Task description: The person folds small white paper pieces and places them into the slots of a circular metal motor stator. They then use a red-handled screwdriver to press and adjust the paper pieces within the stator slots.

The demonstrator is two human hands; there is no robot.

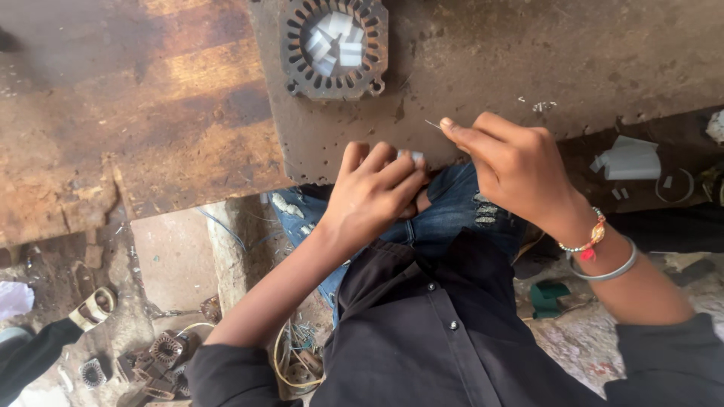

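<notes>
Left hand point(375, 188) curled, pinching small white slip point(412, 156) at surface point(528, 68) edge, right hand point(513, 162) pinching thin wire point(432, 124), slotted metal stator point(334, 47) holding white paper pieces point(335, 41)

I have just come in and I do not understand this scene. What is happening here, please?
A person in a black shirt sits at a worn brown metal workbench. The left hand pinches a small white folded paper piece at the bench edge. The right hand holds a thin metal wire or needle between its fingertips. A round dark slotted metal motor stator lies on the bench with white paper strips inside it. More such stators lie on the floor.
</notes>
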